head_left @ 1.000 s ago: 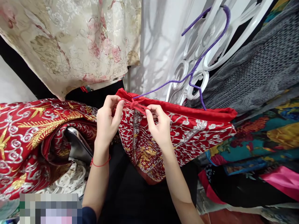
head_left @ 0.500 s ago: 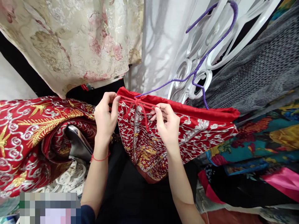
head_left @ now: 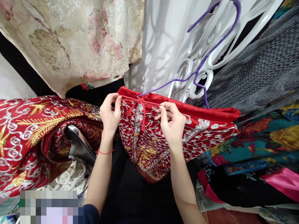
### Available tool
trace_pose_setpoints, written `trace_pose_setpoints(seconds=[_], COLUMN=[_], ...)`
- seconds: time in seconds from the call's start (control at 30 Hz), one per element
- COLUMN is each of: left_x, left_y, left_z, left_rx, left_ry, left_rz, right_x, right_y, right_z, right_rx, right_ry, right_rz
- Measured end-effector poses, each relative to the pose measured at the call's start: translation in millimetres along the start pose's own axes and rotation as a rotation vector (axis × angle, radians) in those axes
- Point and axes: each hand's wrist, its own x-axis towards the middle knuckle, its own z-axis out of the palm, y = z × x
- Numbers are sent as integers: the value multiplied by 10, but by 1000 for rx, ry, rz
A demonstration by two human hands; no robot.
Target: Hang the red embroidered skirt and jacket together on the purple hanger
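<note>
A red skirt (head_left: 154, 149) with silver and gold embroidery hangs in front of me, its plain red waistband (head_left: 210, 112) along the top. A red drawstring (head_left: 140, 100) is tied in a bow at the waistband, with tails hanging over the embroidery. My left hand (head_left: 110, 110) pinches the bow's left loop between thumb and fingers. On the other side my right hand (head_left: 172, 121) pinches the right loop, and the cord runs taut between them. A purple hanger (head_left: 197, 71) rises out of the waistband, its lower ends hidden inside.
Another red embroidered cloth (head_left: 28, 133) lies at left, near a dark shiny object (head_left: 80, 144). Cream floral fabric (head_left: 81, 40) hangs above it. Behind the hanger is a white scrolled metal frame (head_left: 210, 62). Grey knitted cloth (head_left: 261, 59) and teal floral fabric (head_left: 261, 137) hang at right.
Both hands have moved slightly right and apart, drawing the bow's loops longer and tighter. The hanging tails look shorter, and the knot has shifted a little right.
</note>
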Motion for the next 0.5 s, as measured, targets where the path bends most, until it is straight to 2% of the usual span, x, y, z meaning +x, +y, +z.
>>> trace_pose_setpoints(seconds=[0.17,0.3,0.4,0.5], left_x=[-48,-74,-104,-191], left_y=[-122,-160,-211,-248], left_z=[126,179,148,112], left_rx=[-154,-155,-104,-82], left_ry=[88,131,77,19], left_rz=[-52,-51,-13,20], right_x=[-40,-108,-144,-195], right_y=[-25,0,52,65], right_z=[22,93,105,50], right_rx=[20,40,31,-34], right_ry=[-32,102,98,23], right_rz=[-3,-37,-67,-197])
